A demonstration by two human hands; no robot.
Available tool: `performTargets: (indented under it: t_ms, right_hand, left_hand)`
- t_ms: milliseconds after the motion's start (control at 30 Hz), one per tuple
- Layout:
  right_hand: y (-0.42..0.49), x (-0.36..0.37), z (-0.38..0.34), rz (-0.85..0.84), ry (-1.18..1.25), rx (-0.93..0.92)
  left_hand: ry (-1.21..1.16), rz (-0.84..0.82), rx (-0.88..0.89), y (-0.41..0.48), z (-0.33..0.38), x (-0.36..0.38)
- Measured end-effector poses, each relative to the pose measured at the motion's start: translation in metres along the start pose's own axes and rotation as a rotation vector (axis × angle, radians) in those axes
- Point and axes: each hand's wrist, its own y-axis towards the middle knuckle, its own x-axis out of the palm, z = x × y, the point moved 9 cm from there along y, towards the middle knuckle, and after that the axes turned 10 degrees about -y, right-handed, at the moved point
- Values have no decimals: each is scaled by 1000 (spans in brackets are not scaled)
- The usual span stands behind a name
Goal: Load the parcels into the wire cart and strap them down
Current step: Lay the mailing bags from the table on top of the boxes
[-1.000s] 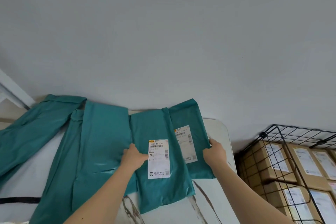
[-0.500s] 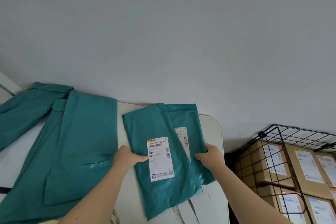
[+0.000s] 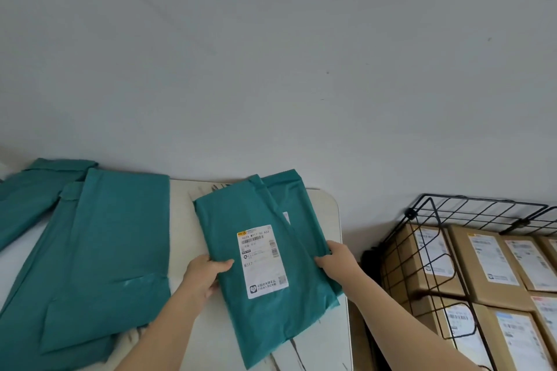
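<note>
White marbled table (image 3: pixel 180 220) stands against a pale grey wall (image 3: pixel 271 69). At right, the black wire cart (image 3: pixel 434 220) holds at least six labelled cardboard boxes (image 3: pixel 479 265). Two stacked teal parcels (image 3: pixel 241 220) lie on the table's right end, left hand (image 3: pixel 202 274) and right hand (image 3: pixel 337 259) gripping their side edges; three more teal bags (image 3: pixel 120 235) lie left

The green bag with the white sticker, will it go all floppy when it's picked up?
Probably floppy: the green bag is thin, wrinkled plastic. It looks flat, so likely light. It may slip; the left hand and right hand grip both sides.
</note>
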Motion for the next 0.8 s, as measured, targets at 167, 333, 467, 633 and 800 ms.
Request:
performTargets:
  t_ms: [167, 333, 467, 633, 800]
  right_hand:
    - [-26, -6, 12, 64, -68, -15]
    - [-66, -27, 22, 254, -41, -35]
    - [-106, -40, 38, 379, 0, -45]
    - [-158, -45, 65, 531, 0, -58]
    - [-198, -63, 87, 643, -21, -83]
  left_hand:
    - [-21, -50, 79, -21, 14, 12]
    - [-50, -69, 189, -50, 24, 12]
    - [-33, -17, 310, -84, 22, 0]
    - [12, -24, 395, -116, 6, -5]
    - [1, -77, 414, -145, -13, 20]
